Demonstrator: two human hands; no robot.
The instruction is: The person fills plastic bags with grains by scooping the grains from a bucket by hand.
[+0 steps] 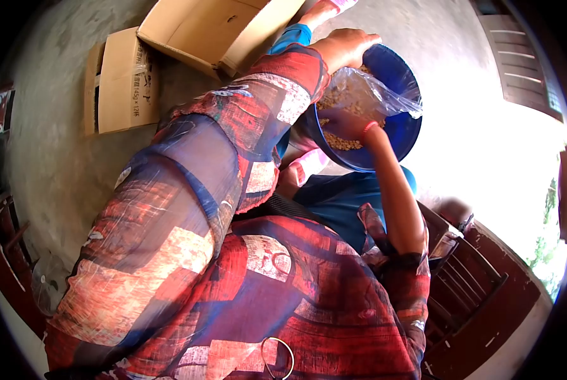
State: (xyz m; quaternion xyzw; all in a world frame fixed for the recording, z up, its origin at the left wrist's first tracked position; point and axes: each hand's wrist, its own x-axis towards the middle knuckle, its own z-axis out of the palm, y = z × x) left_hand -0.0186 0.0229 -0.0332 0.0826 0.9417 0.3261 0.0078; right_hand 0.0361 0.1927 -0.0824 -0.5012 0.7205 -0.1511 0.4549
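A blue bucket [402, 136] stands tilted in front of me, with many small tan pieces, like shelled nuts or kernels [345, 143], inside. A clear plastic bag [375, 95] lies over part of them, spreading toward the bucket's far wall. At the rim, my left hand [348, 48] is closed, apparently on the upper edge of the bag; its fingertips are partly hidden. Down among the pieces is my right hand [345, 124], a red band round its wrist. Bag and shadow cover its fingers, so I cannot see whether they hold anything.
An open cardboard box [195, 28] and a second carton [128, 82] with printing rest on the concrete floor [62, 101] to the left. A dark wooden chair [464, 278] is close at my right. Strong light falls beyond the bucket.
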